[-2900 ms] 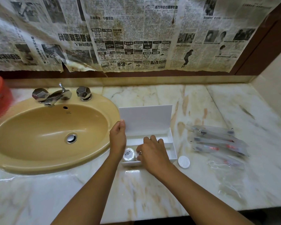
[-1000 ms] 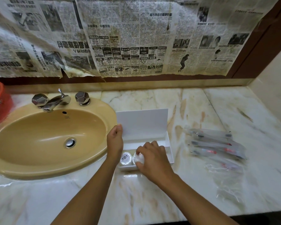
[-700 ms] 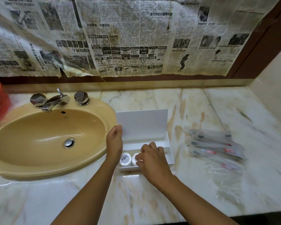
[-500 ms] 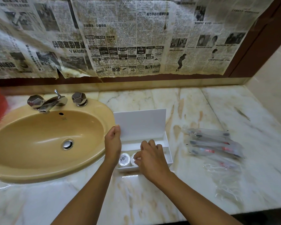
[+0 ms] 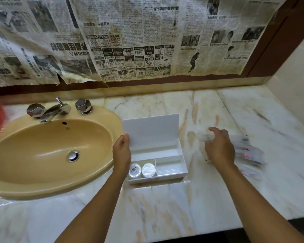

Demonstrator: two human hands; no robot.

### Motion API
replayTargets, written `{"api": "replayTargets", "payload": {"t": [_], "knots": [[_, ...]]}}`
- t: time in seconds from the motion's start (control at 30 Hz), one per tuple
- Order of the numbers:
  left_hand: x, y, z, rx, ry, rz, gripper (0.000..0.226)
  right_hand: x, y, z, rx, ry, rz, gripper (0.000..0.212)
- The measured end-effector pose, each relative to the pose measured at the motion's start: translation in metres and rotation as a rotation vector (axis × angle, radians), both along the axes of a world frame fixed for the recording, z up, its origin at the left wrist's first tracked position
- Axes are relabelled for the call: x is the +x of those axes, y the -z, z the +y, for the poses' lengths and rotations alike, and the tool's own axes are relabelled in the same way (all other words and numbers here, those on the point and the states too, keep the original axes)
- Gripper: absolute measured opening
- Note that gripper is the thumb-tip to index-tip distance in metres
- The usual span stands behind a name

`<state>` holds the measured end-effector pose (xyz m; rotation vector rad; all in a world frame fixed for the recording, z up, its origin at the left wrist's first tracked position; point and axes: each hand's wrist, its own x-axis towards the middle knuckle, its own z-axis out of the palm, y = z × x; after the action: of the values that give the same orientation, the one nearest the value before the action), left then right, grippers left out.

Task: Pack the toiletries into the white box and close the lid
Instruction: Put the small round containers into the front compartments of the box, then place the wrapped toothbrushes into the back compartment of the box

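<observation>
The white box (image 5: 170,170) sits on the tabletop (image 5: 165,204) just beside the sink (image 5: 47,153), with its lid (image 5: 150,131) standing up. Two round soaps (image 5: 142,170) lie side by side in its front left part. The left hand (image 5: 121,152) holds the lid's left edge. The right hand (image 5: 219,146) is over the clear packets (image 5: 247,151) on the right, fingers bent; blur hides whether it holds one.

Marble counter (image 5: 165,207), tan sink (image 5: 42,172), chrome tap (image 5: 51,111), newspaper-covered wall (image 5: 130,41).
</observation>
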<state>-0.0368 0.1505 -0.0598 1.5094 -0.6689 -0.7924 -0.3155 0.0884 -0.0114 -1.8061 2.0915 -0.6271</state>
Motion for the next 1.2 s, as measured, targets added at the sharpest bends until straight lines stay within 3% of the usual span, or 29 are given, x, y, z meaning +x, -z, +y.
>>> {"api": "replayTargets", "payload": {"t": [0.1, 0.2, 0.57, 0.7, 0.8, 0.93, 1.03, 1.1, 1.2], "knots": [[-0.002, -0.003, 0.001, -0.003, -0.005, 0.0, 0.045, -0.022, 0.006, -0.016, 0.252, 0.09, 0.138, 0.054], [-0.003, -0.005, 0.001, -0.004, -0.011, -0.001, 0.043, -0.033, 0.019, -0.023, 0.344, 0.093, 0.202, 0.041], [-0.001, -0.001, 0.0, 0.005, -0.001, 0.002, 0.046, 0.011, 0.008, -0.006, 0.202, -0.089, 0.024, 0.021], [0.0, 0.0, 0.0, 0.0, 0.006, 0.003, 0.046, 0.018, -0.014, 0.0, 0.006, -0.144, 0.065, 0.023], [0.001, 0.001, 0.0, 0.005, 0.01, 0.004, 0.047, 0.034, -0.042, 0.007, -0.163, -0.205, -0.008, 0.023], [0.0, 0.001, 0.0, -0.008, 0.007, 0.029, 0.046, 0.069, -0.081, 0.024, -0.306, -0.419, -0.27, 0.02], [0.0, 0.001, 0.0, -0.013, 0.002, 0.081, 0.038, 0.103, -0.08, 0.035, -0.277, -0.637, -0.323, 0.019], [-0.001, -0.003, 0.0, -0.031, -0.002, 0.107, 0.024, 0.123, -0.066, 0.039, -0.183, -0.736, -0.263, 0.018], [-0.004, -0.009, 0.001, -0.058, -0.005, 0.16, 0.024, 0.143, -0.041, 0.038, -0.002, -0.754, 0.035, 0.014]]}}
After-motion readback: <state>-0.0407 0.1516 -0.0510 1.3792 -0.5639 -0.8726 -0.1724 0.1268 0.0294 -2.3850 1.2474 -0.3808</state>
